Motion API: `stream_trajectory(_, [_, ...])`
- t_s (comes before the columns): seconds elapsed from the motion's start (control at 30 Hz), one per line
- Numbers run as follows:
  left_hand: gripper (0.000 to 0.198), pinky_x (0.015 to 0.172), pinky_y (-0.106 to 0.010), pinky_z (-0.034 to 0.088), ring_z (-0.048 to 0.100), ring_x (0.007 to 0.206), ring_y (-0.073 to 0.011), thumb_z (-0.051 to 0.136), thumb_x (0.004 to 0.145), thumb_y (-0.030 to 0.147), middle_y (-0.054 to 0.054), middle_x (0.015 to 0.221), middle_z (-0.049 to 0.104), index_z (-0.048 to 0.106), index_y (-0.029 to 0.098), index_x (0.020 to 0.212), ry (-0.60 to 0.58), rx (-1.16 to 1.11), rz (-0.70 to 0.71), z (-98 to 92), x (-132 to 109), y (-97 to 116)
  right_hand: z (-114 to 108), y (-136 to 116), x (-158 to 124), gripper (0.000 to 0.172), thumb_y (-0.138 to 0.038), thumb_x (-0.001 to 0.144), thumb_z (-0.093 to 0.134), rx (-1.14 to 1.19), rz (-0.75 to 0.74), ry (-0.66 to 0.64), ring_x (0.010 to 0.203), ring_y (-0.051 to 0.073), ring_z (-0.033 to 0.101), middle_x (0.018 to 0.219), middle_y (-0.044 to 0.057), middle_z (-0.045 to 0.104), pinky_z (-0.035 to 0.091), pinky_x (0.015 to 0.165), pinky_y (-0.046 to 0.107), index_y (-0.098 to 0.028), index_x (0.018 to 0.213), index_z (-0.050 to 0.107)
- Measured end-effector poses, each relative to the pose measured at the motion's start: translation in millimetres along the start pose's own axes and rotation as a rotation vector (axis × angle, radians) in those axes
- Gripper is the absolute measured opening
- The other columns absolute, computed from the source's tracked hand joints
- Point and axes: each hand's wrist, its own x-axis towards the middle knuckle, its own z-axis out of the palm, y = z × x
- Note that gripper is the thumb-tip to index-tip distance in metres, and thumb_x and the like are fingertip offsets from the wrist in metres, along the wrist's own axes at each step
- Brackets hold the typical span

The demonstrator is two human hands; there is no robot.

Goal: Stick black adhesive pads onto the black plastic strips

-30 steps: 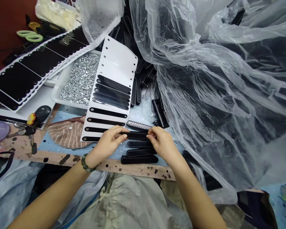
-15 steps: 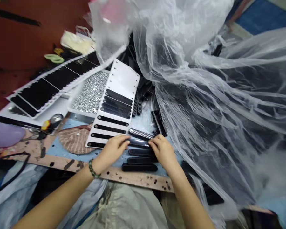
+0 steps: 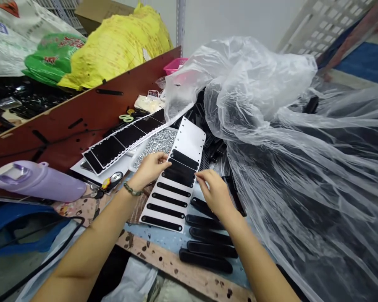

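My left hand point(image 3: 151, 170) is at the left edge of a white sheet point(image 3: 190, 136) that carries several black strips with rounded ends. Its thumb and forefinger pinch one end of a black strip point(image 3: 182, 173) in the sheet's dark middle part. At the opposite end of that strip, the fingertips of my right hand point(image 3: 213, 191) are pinched together. Whether the strip lies on the sheet or just above it is hard to see. Below my right hand, several long black pieces point(image 3: 205, 261) lie side by side on the blue work surface point(image 3: 164, 239).
Clear plastic sheeting point(image 3: 290, 167) covers the right side. Behind the sheet sit a tray of small shiny metal parts point(image 3: 159, 142) and a black-panelled sheet point(image 3: 126, 138). A purple bottle point(image 3: 44, 180) and keys point(image 3: 97, 193) are at left, before a red-brown board point(image 3: 97, 100).
Both hands have left the glossy black piece in the row and moved up to the strips on the white sheet. The view has tilted up, bringing in the bottle and the yellow bag.
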Motion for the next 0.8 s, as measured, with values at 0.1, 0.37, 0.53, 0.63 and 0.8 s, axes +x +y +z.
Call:
stream_trajectory(0.1, [0.022,0.059,-0.023,0.039,0.049,0.061,-0.0112,0.057,0.081,0.037,0.003,0.065,0.054,0.058,0.016,0.075,-0.059,-0.136,0.051,2.0,-16,3,27,-8,30,0.019,-0.021,0.092,0.046,0.060,-0.082,-0.004,0.100,0.019,0.058,0.103,0.007,0.065,0.047,0.091,0.034,-0.021,0.103,0.061])
stream_trajectory(0.37, [0.017,0.076,-0.026,0.043,0.055,0.083,-0.0154,0.051,0.088,0.030,-0.002,0.086,0.061,0.062,0.017,0.088,-0.111,-0.130,0.237,1.2,-33,2,49,-13,36,0.019,-0.022,0.093,0.045,0.219,-0.048,0.055,0.093,0.015,0.063,0.096,0.005,0.069,0.049,0.087,0.027,-0.019,0.096,0.064])
stream_trajectory(0.53, [0.019,0.075,-0.031,0.046,0.056,0.079,-0.0177,0.048,0.089,0.029,-0.001,0.077,0.057,0.060,0.016,0.082,0.038,0.058,0.126,-1.2,-29,-10,13,-1,23,0.028,-0.028,0.099,0.027,0.419,0.164,0.416,0.097,0.016,0.063,0.107,0.009,0.064,0.050,0.086,0.036,-0.020,0.114,0.049])
stream_trajectory(0.63, [0.022,0.089,-0.039,0.045,0.054,0.100,-0.0239,0.054,0.085,0.025,-0.008,0.101,0.058,0.060,0.014,0.103,0.313,0.221,0.174,4.8,-43,-2,-13,1,-3,0.017,-0.028,0.094,0.043,0.505,0.205,0.432,0.085,0.015,0.064,0.093,0.003,0.065,0.052,0.080,0.034,-0.024,0.107,0.054])
stream_trajectory(0.8, [0.034,0.082,-0.030,0.053,0.062,0.091,-0.0156,0.041,0.091,0.018,-0.008,0.113,0.058,0.051,0.019,0.124,-0.170,-0.025,0.240,47.5,-84,20,-12,4,-57,0.011,-0.023,0.089,0.054,0.119,0.149,-0.044,0.092,0.019,0.061,0.094,0.005,0.065,0.050,0.083,0.035,-0.023,0.096,0.061])
